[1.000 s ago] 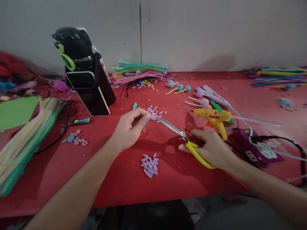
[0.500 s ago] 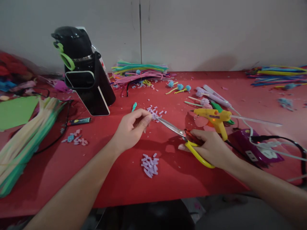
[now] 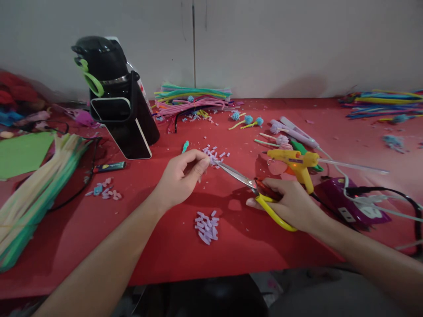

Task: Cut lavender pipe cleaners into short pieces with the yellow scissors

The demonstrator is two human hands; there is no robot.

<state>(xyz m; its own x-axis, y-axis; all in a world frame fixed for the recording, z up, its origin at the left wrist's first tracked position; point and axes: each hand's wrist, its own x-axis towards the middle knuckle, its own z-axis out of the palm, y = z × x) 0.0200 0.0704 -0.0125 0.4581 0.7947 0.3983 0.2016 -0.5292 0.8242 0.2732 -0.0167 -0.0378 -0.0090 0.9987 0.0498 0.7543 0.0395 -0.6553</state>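
Note:
My right hand (image 3: 291, 204) is closed round the handles of a pair of scissors (image 3: 236, 173), one handle yellow and the other red. The blades point left and their tips reach the fingertips of my left hand (image 3: 183, 178). Thumb and forefinger of that hand are pinched together; whatever lies between them is too small to make out. Just beyond the fingertips is a scatter of short lilac pieces (image 3: 214, 154). Nearer the table's front edge sits a second heap of longer lilac pieces (image 3: 206, 227).
A yellow glue gun (image 3: 297, 163) and a purple power block (image 3: 343, 198) with cables lie right. At left stand a black bottle (image 3: 102, 61) and a phone (image 3: 130, 138), beside a bundle of pale green stems (image 3: 42, 189). Coloured pipe cleaners (image 3: 194, 99) lie along the wall.
Almost nothing differs. Both hands and the scissors hold nearly the same position, with only a very slight shift of the right hand.

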